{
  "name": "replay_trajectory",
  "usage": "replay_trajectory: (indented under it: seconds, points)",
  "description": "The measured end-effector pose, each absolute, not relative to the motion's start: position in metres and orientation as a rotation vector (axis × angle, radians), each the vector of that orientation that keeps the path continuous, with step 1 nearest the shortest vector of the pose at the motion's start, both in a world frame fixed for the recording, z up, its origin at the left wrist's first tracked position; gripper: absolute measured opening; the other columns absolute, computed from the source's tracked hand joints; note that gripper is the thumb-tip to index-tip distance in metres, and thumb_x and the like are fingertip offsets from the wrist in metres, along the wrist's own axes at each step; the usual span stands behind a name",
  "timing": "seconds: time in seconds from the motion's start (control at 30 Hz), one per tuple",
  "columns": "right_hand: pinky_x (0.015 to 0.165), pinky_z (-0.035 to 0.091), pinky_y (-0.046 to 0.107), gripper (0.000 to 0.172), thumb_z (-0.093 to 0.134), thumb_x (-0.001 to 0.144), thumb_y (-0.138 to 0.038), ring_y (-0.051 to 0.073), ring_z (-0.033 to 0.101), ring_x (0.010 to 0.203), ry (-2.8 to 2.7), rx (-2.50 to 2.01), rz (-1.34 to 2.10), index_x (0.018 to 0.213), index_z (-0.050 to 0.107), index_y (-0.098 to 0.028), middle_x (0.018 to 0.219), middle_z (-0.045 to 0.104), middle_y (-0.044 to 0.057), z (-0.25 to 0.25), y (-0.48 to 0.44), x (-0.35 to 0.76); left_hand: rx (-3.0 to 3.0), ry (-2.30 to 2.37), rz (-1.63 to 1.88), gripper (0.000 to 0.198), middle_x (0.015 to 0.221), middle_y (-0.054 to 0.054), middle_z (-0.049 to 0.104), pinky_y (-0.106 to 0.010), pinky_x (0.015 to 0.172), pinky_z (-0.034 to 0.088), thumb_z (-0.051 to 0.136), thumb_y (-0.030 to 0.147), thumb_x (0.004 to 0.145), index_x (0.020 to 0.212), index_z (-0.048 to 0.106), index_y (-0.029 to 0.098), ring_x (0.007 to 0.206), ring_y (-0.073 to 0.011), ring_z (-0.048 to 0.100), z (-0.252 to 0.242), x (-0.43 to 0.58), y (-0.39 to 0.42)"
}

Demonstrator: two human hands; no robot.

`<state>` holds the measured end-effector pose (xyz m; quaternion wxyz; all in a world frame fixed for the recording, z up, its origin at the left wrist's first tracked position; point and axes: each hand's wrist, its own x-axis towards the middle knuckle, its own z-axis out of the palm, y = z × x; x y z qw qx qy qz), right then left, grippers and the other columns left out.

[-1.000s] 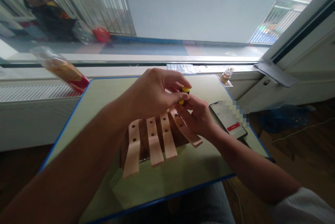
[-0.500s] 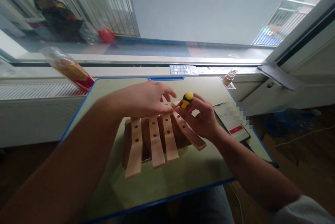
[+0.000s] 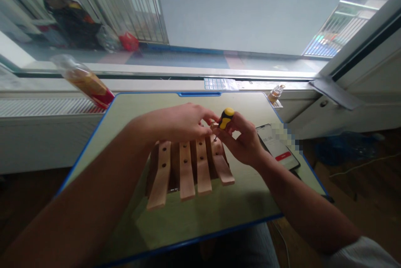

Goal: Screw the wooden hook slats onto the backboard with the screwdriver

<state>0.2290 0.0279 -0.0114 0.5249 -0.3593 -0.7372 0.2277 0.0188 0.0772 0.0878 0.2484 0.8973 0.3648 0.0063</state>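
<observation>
A wooden piece with several pale slats [image 3: 187, 167] drilled with holes lies on a dark wooden base in the middle of the green table [image 3: 131, 105]. My right hand [image 3: 246, 142] is closed round a short yellow-and-black screwdriver [image 3: 225, 118], whose tip points down at the top of the rightmost slat [image 3: 221, 161]. My left hand [image 3: 178, 121] reaches over the slats' far ends, its fingertips pinched beside the screwdriver tip; what they pinch is too small to make out.
A phone [image 3: 277, 146] with a lit screen lies right of my right hand. A plastic bottle [image 3: 83, 80] leans at the table's far left corner, and a small bottle [image 3: 275, 92] stands on the sill at the far right. The table's blue front edge [image 3: 200, 238] is close to my body.
The rightmost slat has swung from splayed to nearly parallel with the others. My left hand left the screwdriver's top and now pinches near its tip. The right hand stays on the screwdriver.
</observation>
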Motion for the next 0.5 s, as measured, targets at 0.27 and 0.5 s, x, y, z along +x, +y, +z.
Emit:
replay_trajectory:
  seconds: [0.27, 0.5]
  points:
    - [0.063, 0.046, 0.032, 0.018, 0.079, 0.095, -0.032, 0.013, 0.053, 0.066, -1.762, -0.91, 0.524, 0.087, 0.068, -0.021, 0.077, 0.062, -0.001, -0.008, 0.028, 0.228, 2.477, 0.942, 0.061, 0.045, 0.124, -0.004, 0.083, -0.029, 0.081, 0.052, 0.066, 0.043, 0.092, 0.135, 0.076, 0.031, 0.099, -0.0225, 0.076, 0.086, 0.011, 0.082]
    - [0.058, 0.041, 0.029, 0.026, 0.081, 0.093, -0.036, 0.011, 0.047, 0.063, -1.708, -0.904, 0.571, 0.082, 0.062, -0.022, 0.072, 0.057, -0.004, -0.01, 0.028, 0.225, 2.446, 0.955, 0.52, 0.04, 0.114, -0.005, 0.082, -0.035, 0.088, 0.058, 0.075, 0.044, 0.088, 0.123, 0.08, 0.026, 0.101, -0.0241, 0.076, 0.107, 0.007, 0.068]
